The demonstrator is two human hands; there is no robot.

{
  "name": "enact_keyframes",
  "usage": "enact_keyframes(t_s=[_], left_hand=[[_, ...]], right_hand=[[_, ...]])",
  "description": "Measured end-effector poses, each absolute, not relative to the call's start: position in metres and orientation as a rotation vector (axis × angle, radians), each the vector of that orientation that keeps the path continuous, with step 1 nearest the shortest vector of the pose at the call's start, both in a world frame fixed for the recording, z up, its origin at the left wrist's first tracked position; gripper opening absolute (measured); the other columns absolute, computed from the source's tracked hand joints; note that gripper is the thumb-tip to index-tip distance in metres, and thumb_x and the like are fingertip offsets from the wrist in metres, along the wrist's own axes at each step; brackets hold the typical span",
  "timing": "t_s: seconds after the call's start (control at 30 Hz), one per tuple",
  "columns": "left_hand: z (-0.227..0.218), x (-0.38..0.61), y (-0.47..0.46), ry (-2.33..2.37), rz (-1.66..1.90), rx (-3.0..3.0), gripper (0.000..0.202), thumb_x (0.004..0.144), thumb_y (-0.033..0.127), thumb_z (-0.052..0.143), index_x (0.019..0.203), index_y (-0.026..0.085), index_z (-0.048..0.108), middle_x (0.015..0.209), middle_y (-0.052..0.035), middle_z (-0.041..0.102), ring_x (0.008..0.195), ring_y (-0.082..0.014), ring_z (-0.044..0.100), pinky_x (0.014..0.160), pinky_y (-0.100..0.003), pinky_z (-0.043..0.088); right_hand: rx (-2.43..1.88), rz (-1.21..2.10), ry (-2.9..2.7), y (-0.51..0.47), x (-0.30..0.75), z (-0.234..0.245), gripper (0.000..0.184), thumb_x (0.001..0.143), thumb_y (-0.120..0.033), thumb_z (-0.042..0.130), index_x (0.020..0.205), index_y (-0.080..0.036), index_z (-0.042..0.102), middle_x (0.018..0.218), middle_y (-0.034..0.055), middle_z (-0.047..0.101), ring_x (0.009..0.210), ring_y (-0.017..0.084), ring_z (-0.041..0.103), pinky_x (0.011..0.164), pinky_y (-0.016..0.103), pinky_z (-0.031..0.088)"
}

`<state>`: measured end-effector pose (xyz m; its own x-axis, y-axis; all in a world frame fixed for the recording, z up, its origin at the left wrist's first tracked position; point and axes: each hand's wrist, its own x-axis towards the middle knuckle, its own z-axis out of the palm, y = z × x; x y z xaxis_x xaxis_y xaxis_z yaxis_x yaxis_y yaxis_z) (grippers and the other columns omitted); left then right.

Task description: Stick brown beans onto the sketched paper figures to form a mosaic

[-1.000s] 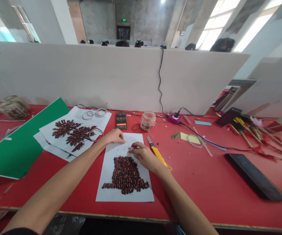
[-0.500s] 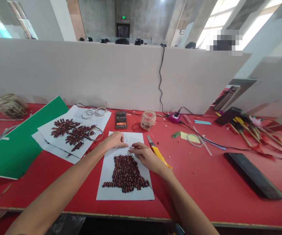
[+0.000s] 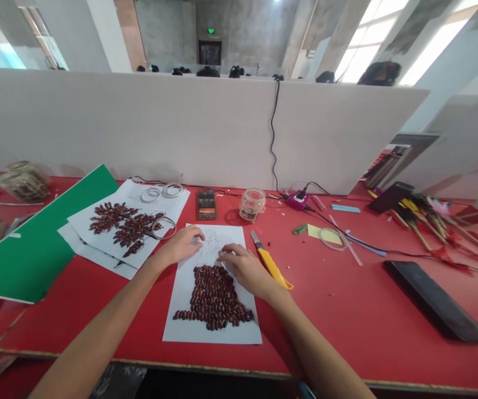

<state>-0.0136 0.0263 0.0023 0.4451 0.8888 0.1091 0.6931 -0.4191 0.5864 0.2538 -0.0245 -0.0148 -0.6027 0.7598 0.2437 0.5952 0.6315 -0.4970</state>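
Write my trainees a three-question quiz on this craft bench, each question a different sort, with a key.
1. True or false: the yellow-handled knife lies on the red table just right of the right hand.
2. The left hand and the right hand both rest on: A the green board, B the white sheet with brown seeds, C the black tray.
3. Fill in: the glass jar stands just right of the ____.

Key: 1 true; 2 B; 3 phone.
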Motion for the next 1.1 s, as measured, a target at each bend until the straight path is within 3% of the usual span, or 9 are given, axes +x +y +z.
enact_keyframes(t_s=[0.13,0.3,0.43,0.5,0.6,0.7,0.87,1.1], left_hand=[[0.004,-0.058,0.014,1.772,0.627,2.370,0.024,0.094,0.024,0.053,0.110,0.019,0.070,0.124,-0.0129,0.068,0.116,-0.0316,0.060,0.104,-0.045,0.047],[-0.003,-0.072,0.006,1.993,0.593,2.343,0.018,0.094,0.024,0.054,0.090,0.020,0.071,0.110,-0.0138,0.072,0.110,-0.0339,0.061,0.097,-0.046,0.048],[0.001,-0.033,0.002,1.581,0.933,1.988,0.023,0.100,0.039,0.051,0.103,0.021,0.064,0.102,-0.0083,0.074,0.098,-0.0252,0.068,0.087,-0.038,0.054],[0.001,-0.009,-0.002,1.294,0.991,1.782,0.029,0.101,0.047,0.051,0.107,0.020,0.060,0.095,-0.0055,0.074,0.089,-0.0208,0.070,0.076,-0.030,0.055],[-0.004,0.019,-0.008,1.099,1.046,1.621,0.032,0.101,0.050,0.054,0.108,0.019,0.057,0.081,-0.0018,0.070,0.078,-0.0173,0.069,0.071,-0.027,0.053],[-0.012,0.030,-0.014,1.060,1.060,1.553,0.035,0.101,0.051,0.056,0.114,0.018,0.058,0.081,-0.0013,0.070,0.078,-0.0171,0.068,0.074,-0.027,0.054],[-0.012,0.029,-0.021,0.980,1.013,1.612,0.040,0.100,0.050,0.058,0.117,0.016,0.068,0.112,-0.0102,0.074,0.100,-0.0221,0.071,0.094,-0.034,0.056],[-0.005,0.028,-0.024,1.116,0.982,1.731,0.038,0.103,0.047,0.052,0.114,0.017,0.073,0.090,-0.0045,0.073,0.083,-0.0190,0.067,0.075,-0.028,0.053]], right_hand=[[-1.090,0.727,-2.121,-0.018,0.252,-0.020,0.045,0.087,0.003,0.043,0.115,-0.021,0.069,0.117,0.0086,0.069,0.109,0.020,0.065,0.099,0.037,0.052],[-1.126,0.736,-1.951,-0.018,0.246,-0.021,0.028,0.098,-0.012,0.044,0.115,-0.020,0.066,0.111,0.0094,0.072,0.104,0.021,0.068,0.093,0.037,0.054],[-1.103,0.725,-1.837,-0.020,0.234,-0.012,0.027,0.101,-0.021,0.048,0.122,-0.021,0.064,0.116,0.0092,0.072,0.104,0.020,0.069,0.089,0.036,0.057],[-1.043,0.708,-1.830,-0.019,0.225,-0.006,0.036,0.101,-0.023,0.051,0.136,-0.022,0.059,0.121,0.0097,0.071,0.107,0.020,0.068,0.092,0.037,0.056],[-0.976,0.687,-1.839,-0.016,0.216,-0.002,0.046,0.100,-0.025,0.056,0.147,-0.024,0.053,0.127,0.0105,0.069,0.110,0.020,0.067,0.095,0.038,0.056],[-0.977,0.655,-1.841,-0.014,0.212,-0.005,0.042,0.100,-0.024,0.058,0.142,-0.024,0.060,0.127,0.0104,0.070,0.111,0.021,0.067,0.096,0.038,0.056],[-1.003,0.482,-1.830,-0.017,0.216,-0.013,0.037,0.100,-0.026,0.061,0.136,-0.026,0.068,0.123,0.0107,0.071,0.111,0.023,0.068,0.099,0.040,0.057],[-0.934,0.381,-1.836,-0.025,0.210,-0.010,0.024,0.101,-0.024,0.059,0.118,-0.028,0.076,0.112,0.0096,0.072,0.104,0.024,0.068,0.092,0.040,0.058]])
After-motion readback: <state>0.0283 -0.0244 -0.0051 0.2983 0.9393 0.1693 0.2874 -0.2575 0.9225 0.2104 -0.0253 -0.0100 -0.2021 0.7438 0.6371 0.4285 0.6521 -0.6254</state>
